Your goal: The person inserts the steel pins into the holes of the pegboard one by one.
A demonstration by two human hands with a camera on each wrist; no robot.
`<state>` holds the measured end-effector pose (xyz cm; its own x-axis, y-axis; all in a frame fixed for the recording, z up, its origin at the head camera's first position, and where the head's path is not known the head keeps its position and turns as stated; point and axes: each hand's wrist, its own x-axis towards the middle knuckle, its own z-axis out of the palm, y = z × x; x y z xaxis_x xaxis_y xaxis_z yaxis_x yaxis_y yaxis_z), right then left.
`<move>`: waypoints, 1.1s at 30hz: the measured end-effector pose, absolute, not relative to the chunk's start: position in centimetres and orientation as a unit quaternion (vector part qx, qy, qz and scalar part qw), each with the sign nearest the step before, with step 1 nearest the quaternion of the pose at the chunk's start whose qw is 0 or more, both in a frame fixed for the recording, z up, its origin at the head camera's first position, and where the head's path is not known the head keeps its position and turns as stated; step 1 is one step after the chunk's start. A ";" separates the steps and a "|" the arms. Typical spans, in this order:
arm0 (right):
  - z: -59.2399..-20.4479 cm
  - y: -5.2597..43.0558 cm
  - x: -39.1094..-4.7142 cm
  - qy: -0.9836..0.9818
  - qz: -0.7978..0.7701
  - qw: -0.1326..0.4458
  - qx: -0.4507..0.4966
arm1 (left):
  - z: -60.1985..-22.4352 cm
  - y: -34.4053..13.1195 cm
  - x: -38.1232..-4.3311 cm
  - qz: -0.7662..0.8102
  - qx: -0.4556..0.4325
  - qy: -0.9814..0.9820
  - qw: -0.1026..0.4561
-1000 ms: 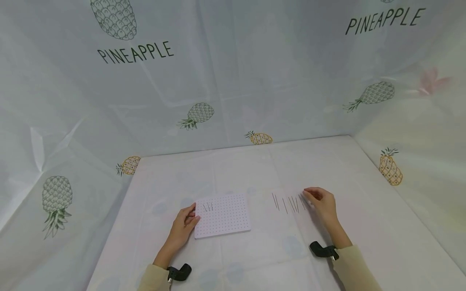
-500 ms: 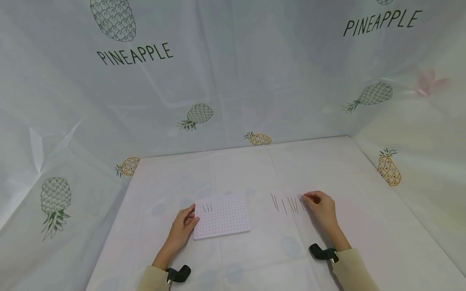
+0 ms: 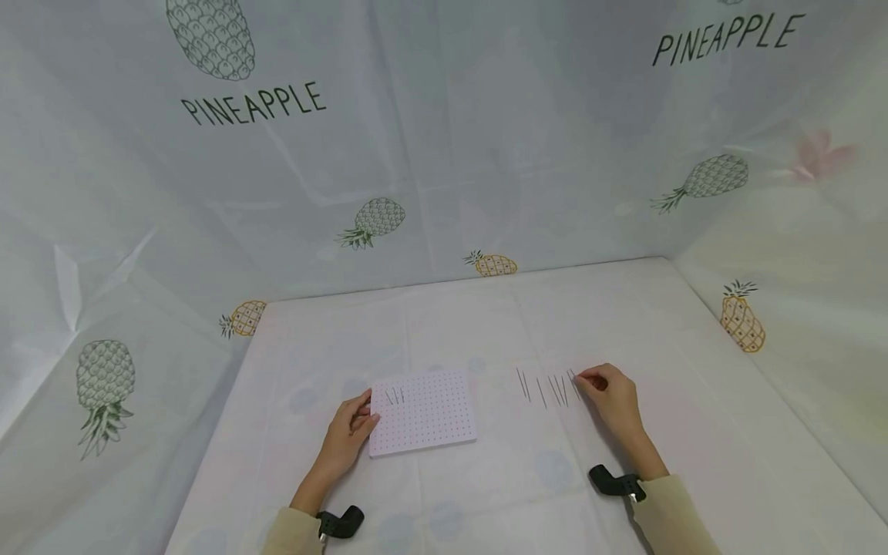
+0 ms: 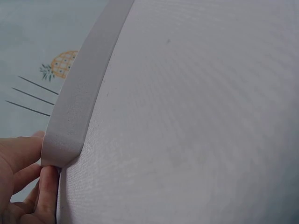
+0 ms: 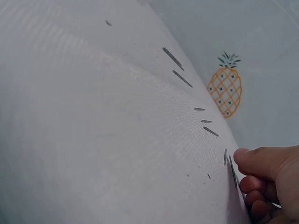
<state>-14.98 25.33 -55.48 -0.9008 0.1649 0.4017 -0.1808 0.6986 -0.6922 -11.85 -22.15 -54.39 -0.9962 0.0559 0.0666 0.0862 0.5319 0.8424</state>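
Observation:
A white board with rows of small holes [image 3: 425,416] lies on the table, and my left hand [image 3: 344,435] grips its left edge between thumb and fingers. Three thin dark sticks [image 3: 395,395] stand up from the board near its far left corner; the left wrist view shows these sticks [image 4: 35,95] jutting past the board's edge [image 4: 74,112]. To the right of the board, several similar sticks [image 3: 557,390] lie in a loose row. My right hand [image 3: 613,395] is at the row's right end, thumb and forefinger pinching a thin dark stick [image 5: 233,172].
A white cloth covers the table [image 3: 444,324]. Pale curtains printed with pineapples [image 3: 380,216] hang behind and at both sides. Each wrist wears a black camera, such as the left wrist's camera [image 3: 342,523].
My right hand has shifted slightly down toward me along the rightmost stick, its fingertips closing there. My left hand and the board stay in place.

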 end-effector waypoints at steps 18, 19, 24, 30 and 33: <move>-55.3 25.3 -15.1 -0.898 0.375 0.227 0.028 | -54.4 -22.1 -11.9 -0.491 -0.043 -0.870 0.016; -55.3 25.2 -15.0 -0.899 0.375 0.225 0.029 | -54.4 -22.1 -11.9 -0.491 -0.043 -0.870 0.017; -55.3 25.1 -14.9 -0.901 0.380 0.209 0.026 | -54.4 -22.1 -11.8 -0.490 -0.042 -0.871 0.016; -55.6 25.1 -15.0 -0.899 0.389 0.199 0.022 | -54.5 -22.1 -11.7 -0.490 -0.048 -0.870 0.019; -55.7 25.1 -15.1 -0.898 0.390 0.202 0.027 | -54.5 -22.1 -11.7 -0.489 -0.047 -0.871 0.017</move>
<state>-15.08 25.05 -55.71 -0.9171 0.1080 0.3837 -0.2065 0.6946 -0.6891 -11.74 -22.06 -54.49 -0.9949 0.0656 0.0762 0.0992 0.5172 0.8501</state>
